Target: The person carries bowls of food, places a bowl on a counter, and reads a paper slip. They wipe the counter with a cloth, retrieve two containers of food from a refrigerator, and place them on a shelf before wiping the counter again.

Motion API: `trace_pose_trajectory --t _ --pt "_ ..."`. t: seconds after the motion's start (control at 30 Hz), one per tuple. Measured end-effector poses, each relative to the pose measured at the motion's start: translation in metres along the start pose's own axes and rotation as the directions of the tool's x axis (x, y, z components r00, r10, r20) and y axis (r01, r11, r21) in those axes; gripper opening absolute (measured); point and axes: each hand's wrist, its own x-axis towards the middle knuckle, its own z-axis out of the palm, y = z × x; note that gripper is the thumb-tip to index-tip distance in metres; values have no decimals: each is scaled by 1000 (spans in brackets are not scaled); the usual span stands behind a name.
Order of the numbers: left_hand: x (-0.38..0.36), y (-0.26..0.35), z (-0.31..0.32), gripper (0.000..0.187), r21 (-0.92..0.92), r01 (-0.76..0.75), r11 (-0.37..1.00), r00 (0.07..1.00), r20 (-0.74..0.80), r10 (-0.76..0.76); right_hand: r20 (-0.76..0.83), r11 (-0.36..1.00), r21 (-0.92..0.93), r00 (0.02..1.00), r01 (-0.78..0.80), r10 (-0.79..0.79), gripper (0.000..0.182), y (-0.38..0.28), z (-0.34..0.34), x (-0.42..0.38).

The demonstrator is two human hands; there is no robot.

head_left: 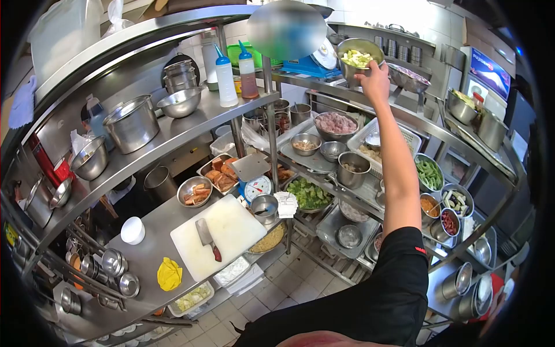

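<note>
Bowl of chopped veg gripped one-handed in my right hand, could tip if my fingers slip; can't tell about my left.

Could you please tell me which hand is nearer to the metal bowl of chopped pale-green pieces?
The right hand is nearer: it grips the near side of the metal bowl. The left hand is out of view, so its exact place cannot be told.

a white tiled wall, brightly lit; a steel shelf above the counter; grey tiled floor.
</note>
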Motion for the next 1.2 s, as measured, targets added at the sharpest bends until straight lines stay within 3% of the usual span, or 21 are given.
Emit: trace_pose_trajectory --t 0.13,0.23,0.37,0.43,0.5,0.53,0.57,0.6,0.63,0.67,0.7,0.73,0.77,0.8,0.83,0.9,0.97,1.0,1.07,1.17,1.2 --pt "-13 -12 -13 21 125 -3 992 1000 15 1 -116 996 1 989 87 -87 50 -2 -7 4" --pt "-18 -27 -27 22 199 -31 980 999 12 30 39 995 -8 994 -99 99 53 -13 -17 22" --pt "2 -34 -43 25 343 -191 920 981 37 190 264 991 -114 960 -68 96 63 -8 -7 38" --pt "20 -33 -49 26 573 -446 688 879 137 456 358 975 -185 916 -122 183 70 -9 3 35" --pt "33 -29 -49 27 730 -608 312 656 242 715 323 952 -260 915 -159 241 75 -13 4 34" --pt "38 -24 -45 28 676 -630 383 656 198 729 311 946 -287 920 -150 240 76 -12 5 35" --pt "46 -21 -35 25 361 -527 769 846 139 514 314 944 -305 922 -129 227 77 -15 10 35" --pt "43 -17 -21 25 85 -336 938 941 -22 339 304 940 -325 929 -107 211 78 -9 16 37" --pt "36 -9 -13 22 115 -244 963 969 -6 246 286 941 -334 947 -47 149 79 -9 18 35" --pt "32 -16 -4 26 470 -488 735 814 -58 577 331 947 -321 936 -9 121 89 -18 7 30" --pt "28 -14 2 29 676 -508 533 787 113 607 339 975 -220 940 38 40 79 -7 15 34" --pt "25 -15 10 34 694 -433 576 855 113 507 251 964 -220 963 151 -94 77 33 49 52" --pt "8 -19 14 32 543 -469 697 818 -33 575 389 860 -380 902 341 -186 83 81 83 76" --pt "-12 -13 9 28 469 -343 814 900 -82 427 514 699 -475 813 534 -272 88 125 116 98" --pt "-33 -5 10 25 385 -223 895 954 -103 282 478 711 -476 831 518 -285 80 127 112 100" --pt "-14 -49 24 22 750 -282 599 942 98 321 183 949 -164 953 271 -241 65 58 63 60" --pt "-46 -61 22 18 778 -312 545 921 108 373 0 941 253 973 224 -232 50 -6 17 10" --pt "-53 -67 24 20 750 -325 575 927 133 351 -19 878 416 968 236 -251 44 -33 3 -21" --pt "-65 -84 33 24 617 -102 780 989 -24 149 59 709 660 924 249 -379 34 -81 -10 -90" --pt "-100 -68 27 30 603 6 798 997 -64 41 89 269 949 676 167 -732 29 -147 -17 -203" --pt "-104 -71 33 30 586 6 811 994 -94 60 227 291 956 578 19 -784 22 -193 -42 -240"
